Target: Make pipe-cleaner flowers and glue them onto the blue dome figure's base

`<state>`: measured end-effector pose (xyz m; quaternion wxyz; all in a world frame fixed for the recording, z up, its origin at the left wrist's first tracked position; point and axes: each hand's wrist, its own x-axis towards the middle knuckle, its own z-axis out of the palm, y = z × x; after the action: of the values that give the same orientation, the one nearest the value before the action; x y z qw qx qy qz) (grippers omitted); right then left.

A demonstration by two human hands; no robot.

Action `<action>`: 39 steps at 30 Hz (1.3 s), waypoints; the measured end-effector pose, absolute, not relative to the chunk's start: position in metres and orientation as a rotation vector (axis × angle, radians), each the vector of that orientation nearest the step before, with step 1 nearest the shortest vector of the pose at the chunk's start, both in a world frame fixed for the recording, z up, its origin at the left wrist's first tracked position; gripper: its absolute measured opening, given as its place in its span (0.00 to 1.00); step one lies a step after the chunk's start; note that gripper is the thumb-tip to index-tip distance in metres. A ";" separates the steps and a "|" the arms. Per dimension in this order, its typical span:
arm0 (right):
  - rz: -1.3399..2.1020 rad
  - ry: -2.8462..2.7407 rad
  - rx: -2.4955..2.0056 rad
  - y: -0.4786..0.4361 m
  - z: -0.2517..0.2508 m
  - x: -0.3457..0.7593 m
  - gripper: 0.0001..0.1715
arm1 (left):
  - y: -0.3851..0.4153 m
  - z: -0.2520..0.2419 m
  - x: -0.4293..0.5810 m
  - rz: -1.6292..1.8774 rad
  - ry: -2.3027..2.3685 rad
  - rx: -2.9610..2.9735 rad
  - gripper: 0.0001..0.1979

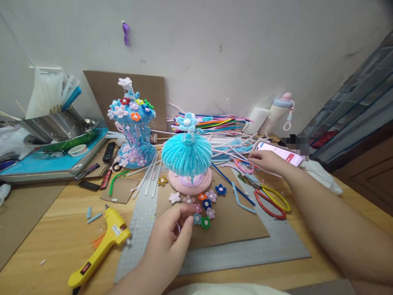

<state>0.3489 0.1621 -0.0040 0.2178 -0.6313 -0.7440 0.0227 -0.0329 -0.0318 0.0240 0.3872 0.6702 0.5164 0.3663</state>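
Note:
My left hand (172,233) hovers low over a cluster of small fuzzy flowers, thumb and forefinger apart. Its forefinger is at a pink flower (197,208); the blue-grey flower (197,218) and green flower (205,222) lie just right of the thumb. A purple bit shows in the gap of the hand, too covered to name. My right hand (265,159) is at the phone's (278,153) near left corner, above pink pipe cleaners (244,166); its fingertips are partly hidden. Behind the flowers, a turquoise pipe-cleaner dome (187,155) stands over a round pink base (190,186).
A yellow glue gun (106,246) lies at left. Scissors (272,200) with red and yellow handles rest at right. A flowered blue pipe-cleaner model (132,119) stands behind, left. Pipe-cleaner bundles (221,123) lie along the wall. Cardboard (239,221) covers part of the cutting mat (245,262).

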 end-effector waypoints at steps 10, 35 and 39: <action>0.132 -2.263 -1.598 0.177 -0.008 0.312 0.16 | -0.031 0.024 -0.033 0.927 1.325 1.709 0.10; -0.104 -1.690 -1.737 0.167 0.016 0.314 0.15 | -0.032 0.027 -0.033 0.935 1.310 1.750 0.10; -0.101 -1.893 -1.754 0.165 0.013 0.306 0.15 | -0.031 0.027 -0.033 0.923 1.320 1.765 0.10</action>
<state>0.3064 0.1653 0.0127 0.2756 -0.6529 -0.7045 -0.0377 -0.0330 -0.0313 0.0271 0.3672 0.6872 0.5137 0.3592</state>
